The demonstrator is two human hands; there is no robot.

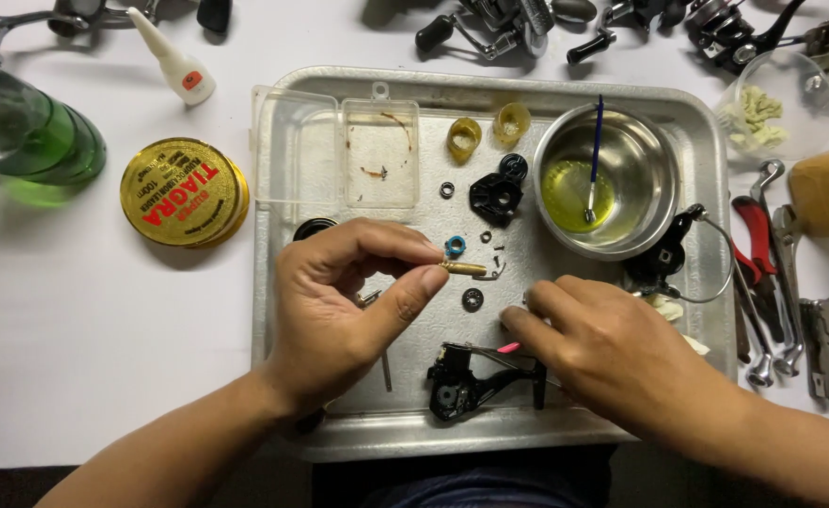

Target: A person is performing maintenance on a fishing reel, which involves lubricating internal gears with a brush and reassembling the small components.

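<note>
My left hand [344, 306] pinches a small brass pinion gear [463, 269] between thumb and forefinger, holding it above the metal tray [710, 169]. A blue ring [455, 246] lies just beyond the gear. My right hand [602, 348] rests on the tray and grips thin tweezers with a pink tip [506, 348], pointed at the black reel body [475, 384] lying near the tray's front edge. A small black bearing [473, 300] sits between the two hands.
A steel bowl [654, 202] of yellow liquid holds a blue brush [596, 155]. A clear plastic box [339, 150], black reel parts [496, 198] and yellow caps [464, 137] lie on the tray. A gold tin [184, 191], green bottle [29, 136], pliers and wrenches [772, 273] surround it.
</note>
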